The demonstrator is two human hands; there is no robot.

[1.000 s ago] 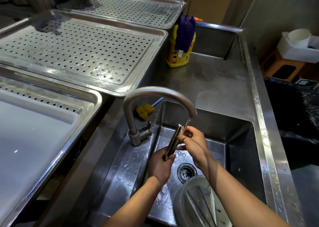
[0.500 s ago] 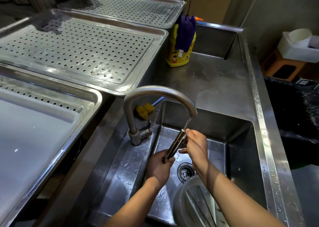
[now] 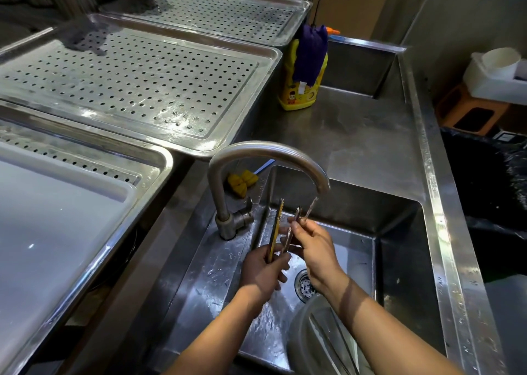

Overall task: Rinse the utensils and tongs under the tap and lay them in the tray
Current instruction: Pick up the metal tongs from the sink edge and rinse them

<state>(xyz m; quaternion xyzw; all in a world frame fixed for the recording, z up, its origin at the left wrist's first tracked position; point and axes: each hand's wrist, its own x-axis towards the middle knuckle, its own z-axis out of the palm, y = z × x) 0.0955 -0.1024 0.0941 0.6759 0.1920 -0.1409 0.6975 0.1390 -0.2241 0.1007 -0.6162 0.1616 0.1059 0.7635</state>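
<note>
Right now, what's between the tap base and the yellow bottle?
Head view: yellow sponge-like pieces behind the tap base, then bare steel counter up to the yellow bottle.

No legible txt; bottle (image 3: 295,98) label blurry

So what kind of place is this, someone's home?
Probably a commercial kitchen's wash-up area: a long steel counter with deep sinks, big perforated draining trays, and tongs being rinsed under the tap.
</note>
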